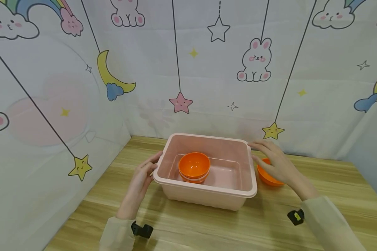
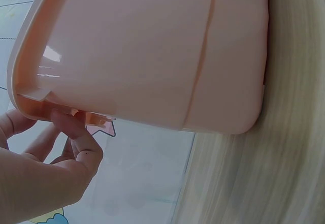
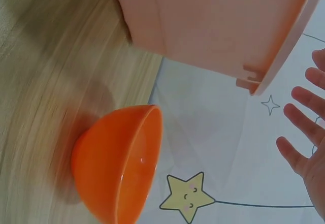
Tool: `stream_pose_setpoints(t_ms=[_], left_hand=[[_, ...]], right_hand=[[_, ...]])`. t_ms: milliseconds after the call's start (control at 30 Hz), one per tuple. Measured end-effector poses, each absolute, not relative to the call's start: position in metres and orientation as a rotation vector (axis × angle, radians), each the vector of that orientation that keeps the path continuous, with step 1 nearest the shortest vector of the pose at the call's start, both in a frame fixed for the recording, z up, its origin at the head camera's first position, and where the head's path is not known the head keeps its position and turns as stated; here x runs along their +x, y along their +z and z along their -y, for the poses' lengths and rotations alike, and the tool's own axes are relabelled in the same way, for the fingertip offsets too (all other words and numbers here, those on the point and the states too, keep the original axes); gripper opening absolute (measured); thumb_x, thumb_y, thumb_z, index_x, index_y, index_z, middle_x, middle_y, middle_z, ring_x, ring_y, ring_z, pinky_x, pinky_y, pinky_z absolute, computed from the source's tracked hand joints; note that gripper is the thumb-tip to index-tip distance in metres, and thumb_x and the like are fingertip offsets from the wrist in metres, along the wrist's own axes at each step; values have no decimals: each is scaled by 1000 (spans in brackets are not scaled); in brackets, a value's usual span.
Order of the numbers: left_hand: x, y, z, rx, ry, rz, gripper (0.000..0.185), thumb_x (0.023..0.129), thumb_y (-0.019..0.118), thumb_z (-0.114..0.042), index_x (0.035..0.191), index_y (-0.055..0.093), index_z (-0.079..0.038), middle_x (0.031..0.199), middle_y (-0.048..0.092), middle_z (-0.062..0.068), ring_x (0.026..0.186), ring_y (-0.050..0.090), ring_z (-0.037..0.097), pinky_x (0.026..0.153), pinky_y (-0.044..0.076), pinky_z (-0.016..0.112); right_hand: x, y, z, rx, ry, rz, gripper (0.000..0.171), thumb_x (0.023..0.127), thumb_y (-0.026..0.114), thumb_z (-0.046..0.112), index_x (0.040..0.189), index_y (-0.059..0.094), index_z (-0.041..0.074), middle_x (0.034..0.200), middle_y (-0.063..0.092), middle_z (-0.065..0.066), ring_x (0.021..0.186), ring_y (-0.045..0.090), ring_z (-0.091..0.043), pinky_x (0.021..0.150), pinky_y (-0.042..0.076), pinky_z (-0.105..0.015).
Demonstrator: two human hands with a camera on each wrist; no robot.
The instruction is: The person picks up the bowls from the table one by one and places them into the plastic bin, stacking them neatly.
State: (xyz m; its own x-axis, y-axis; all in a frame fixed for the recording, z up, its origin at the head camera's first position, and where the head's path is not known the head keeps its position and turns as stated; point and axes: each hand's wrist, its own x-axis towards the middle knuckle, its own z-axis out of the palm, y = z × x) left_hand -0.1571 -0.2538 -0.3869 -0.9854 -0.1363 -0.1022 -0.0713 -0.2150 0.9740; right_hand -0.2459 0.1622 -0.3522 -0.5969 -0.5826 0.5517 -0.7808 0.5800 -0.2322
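A pink plastic basin (image 1: 204, 193) stands on the wooden table, its long side facing me. Nested orange bowls (image 1: 194, 165) sit inside it, left of its middle. My left hand (image 1: 142, 177) grips the basin's left end, and in the left wrist view the thumb and fingers curl at the rim's underside. At the right end, my right hand (image 1: 274, 162) is held with its fingers spread and empty. The right wrist view shows those fingers apart from the basin's rim. Another orange bowl (image 3: 114, 158) rests upright on the table beside the basin, partly hidden by my right hand in the head view.
The wooden tabletop (image 1: 188, 230) extends in front of the basin and to both sides. White cloth (image 1: 144, 118) printed with stars, rabbits and clouds hangs close behind the basin and along the left. Each wrist wears a black strap.
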Motion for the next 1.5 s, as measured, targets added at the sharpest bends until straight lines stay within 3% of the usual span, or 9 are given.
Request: stream_pose_setpoints(t_ms=[1033,1500], left_hand=[[-158,-388,254,274,-2400,1947,47,94,46,-11,141,51,-14,148,46,-2,122,49,5,91,46,24],[-159,-389,255,276,-2395,1956,47,94,46,-11,141,51,-15,147,46,-3,123,48,6,96,44,28]], right_hand=[[-262,-376,-179,979,438,2566,52,87,67,24,136,53,11,135,53,-13,125,44,-37,96,35,-63],[-266,-384,-186,861,370,2751,58,88,66,36,139,50,13,142,46,-15,131,36,-43,99,27,-70]])
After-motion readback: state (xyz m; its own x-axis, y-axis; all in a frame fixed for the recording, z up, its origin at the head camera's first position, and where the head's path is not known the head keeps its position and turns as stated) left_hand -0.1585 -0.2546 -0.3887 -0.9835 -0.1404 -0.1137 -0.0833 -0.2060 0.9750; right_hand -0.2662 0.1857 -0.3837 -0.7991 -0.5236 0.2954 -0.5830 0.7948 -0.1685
